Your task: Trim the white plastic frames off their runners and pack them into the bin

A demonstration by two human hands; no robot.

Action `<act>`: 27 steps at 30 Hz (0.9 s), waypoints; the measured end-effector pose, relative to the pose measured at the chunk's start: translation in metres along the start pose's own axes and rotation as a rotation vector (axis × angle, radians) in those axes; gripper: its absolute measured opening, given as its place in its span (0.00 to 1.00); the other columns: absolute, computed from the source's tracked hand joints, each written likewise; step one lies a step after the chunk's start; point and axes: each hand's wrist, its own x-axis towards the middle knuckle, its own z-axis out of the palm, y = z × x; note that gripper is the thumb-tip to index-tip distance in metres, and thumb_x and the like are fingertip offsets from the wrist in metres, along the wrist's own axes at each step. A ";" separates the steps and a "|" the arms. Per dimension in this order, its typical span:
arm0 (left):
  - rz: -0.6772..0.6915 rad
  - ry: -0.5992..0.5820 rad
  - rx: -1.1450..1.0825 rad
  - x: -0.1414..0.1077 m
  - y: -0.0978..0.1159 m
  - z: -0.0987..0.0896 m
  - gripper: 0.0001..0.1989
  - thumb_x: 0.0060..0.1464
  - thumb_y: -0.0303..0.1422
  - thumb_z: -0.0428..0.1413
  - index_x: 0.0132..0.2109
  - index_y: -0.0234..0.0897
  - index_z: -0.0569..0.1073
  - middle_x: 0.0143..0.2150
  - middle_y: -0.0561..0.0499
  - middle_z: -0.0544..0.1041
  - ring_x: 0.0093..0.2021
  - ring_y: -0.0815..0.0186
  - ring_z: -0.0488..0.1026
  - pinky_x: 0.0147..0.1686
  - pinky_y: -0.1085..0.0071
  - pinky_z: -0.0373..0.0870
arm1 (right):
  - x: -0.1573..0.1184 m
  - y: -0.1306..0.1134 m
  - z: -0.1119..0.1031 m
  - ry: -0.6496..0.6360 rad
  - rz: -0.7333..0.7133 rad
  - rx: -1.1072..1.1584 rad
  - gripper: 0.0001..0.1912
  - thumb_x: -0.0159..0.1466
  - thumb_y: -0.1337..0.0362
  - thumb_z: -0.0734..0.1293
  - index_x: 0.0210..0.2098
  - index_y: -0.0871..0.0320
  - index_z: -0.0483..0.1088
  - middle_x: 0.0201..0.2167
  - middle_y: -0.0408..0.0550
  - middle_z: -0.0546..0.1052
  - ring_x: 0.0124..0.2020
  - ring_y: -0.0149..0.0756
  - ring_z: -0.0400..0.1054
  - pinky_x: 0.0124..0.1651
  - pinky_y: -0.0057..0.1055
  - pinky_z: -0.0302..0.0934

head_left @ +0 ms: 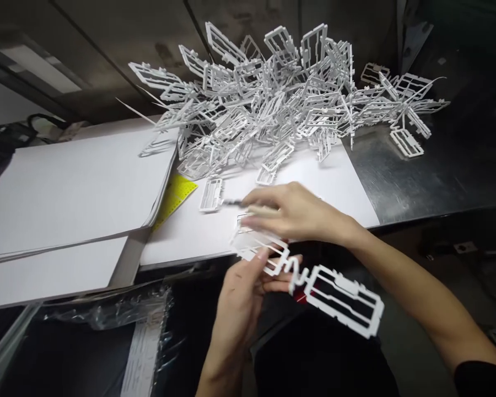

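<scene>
My left hand (242,289) is closed on a joined set of white plastic frames, thumb on top. One frame (345,300) of the set sticks out to the right, linked by a wavy plastic runner (295,270). Just above, my right hand (293,212) is closed on a slim dark-tipped tool (233,203), which points left and is blurred, so its exact kind is unclear. Its fingers are beside the far end of the held frames. On the white sheet beyond, a loose white frame (211,194) lies near the tool's tip.
A large tangled heap of white plastic frames (264,99) covers the back of the metal table (400,182). Stacked white sheets (78,187) lie at left, with a yellow perforated piece (176,198) beside them. Clear plastic wrap (107,317) hangs below the front edge.
</scene>
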 end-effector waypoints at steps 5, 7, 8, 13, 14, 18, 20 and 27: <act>0.120 0.298 -0.175 -0.005 0.021 -0.018 0.16 0.66 0.31 0.58 0.57 0.28 0.79 0.42 0.41 0.86 0.30 0.66 0.84 0.31 0.81 0.81 | -0.069 0.005 -0.009 0.527 0.030 0.208 0.21 0.68 0.41 0.78 0.48 0.46 0.75 0.39 0.49 0.76 0.33 0.45 0.70 0.32 0.37 0.68; 0.122 0.313 -0.222 -0.005 0.024 -0.020 0.16 0.66 0.31 0.58 0.58 0.28 0.78 0.44 0.41 0.86 0.31 0.66 0.84 0.31 0.81 0.82 | -0.100 0.010 -0.003 0.471 0.009 0.365 0.31 0.55 0.39 0.85 0.47 0.43 0.72 0.53 0.53 0.75 0.30 0.43 0.69 0.31 0.40 0.70; 0.115 0.301 -0.241 -0.005 0.024 -0.020 0.16 0.65 0.31 0.59 0.57 0.28 0.78 0.44 0.40 0.86 0.32 0.65 0.85 0.30 0.80 0.82 | -0.112 0.011 0.004 0.454 0.000 0.415 0.33 0.53 0.40 0.87 0.47 0.44 0.71 0.59 0.54 0.72 0.30 0.41 0.70 0.34 0.41 0.73; 0.070 0.201 -0.292 -0.011 0.016 -0.016 0.18 0.60 0.37 0.65 0.54 0.30 0.81 0.50 0.40 0.85 0.34 0.59 0.86 0.28 0.78 0.82 | -0.138 0.000 0.039 0.551 -0.031 0.607 0.28 0.58 0.63 0.89 0.44 0.48 0.68 0.53 0.46 0.76 0.34 0.36 0.73 0.40 0.33 0.77; 0.059 0.195 -0.296 -0.015 0.015 -0.017 0.20 0.59 0.38 0.67 0.55 0.31 0.80 0.51 0.40 0.85 0.35 0.59 0.86 0.28 0.78 0.82 | -0.138 -0.003 0.043 0.567 -0.031 0.638 0.27 0.60 0.65 0.88 0.44 0.48 0.68 0.52 0.45 0.76 0.34 0.35 0.73 0.40 0.31 0.77; 0.032 0.171 -0.310 -0.029 0.012 -0.025 0.30 0.53 0.38 0.71 0.62 0.37 0.78 0.54 0.40 0.84 0.34 0.57 0.85 0.30 0.73 0.84 | -0.143 -0.011 0.049 0.584 -0.008 0.699 0.27 0.61 0.64 0.87 0.45 0.45 0.68 0.53 0.42 0.76 0.31 0.33 0.73 0.37 0.29 0.76; 0.021 0.157 -0.302 -0.034 0.012 -0.029 0.33 0.51 0.40 0.72 0.63 0.40 0.77 0.50 0.42 0.85 0.30 0.59 0.84 0.32 0.68 0.86 | -0.147 -0.014 0.054 0.619 -0.009 0.712 0.28 0.61 0.63 0.88 0.45 0.43 0.67 0.53 0.42 0.77 0.28 0.34 0.72 0.32 0.31 0.76; 0.019 0.161 -0.306 -0.040 0.007 -0.028 0.31 0.53 0.43 0.70 0.62 0.41 0.78 0.24 0.49 0.81 0.40 0.49 0.85 0.37 0.64 0.86 | -0.144 -0.018 0.065 0.704 0.009 0.658 0.29 0.60 0.57 0.88 0.41 0.44 0.65 0.49 0.40 0.80 0.24 0.35 0.70 0.29 0.35 0.77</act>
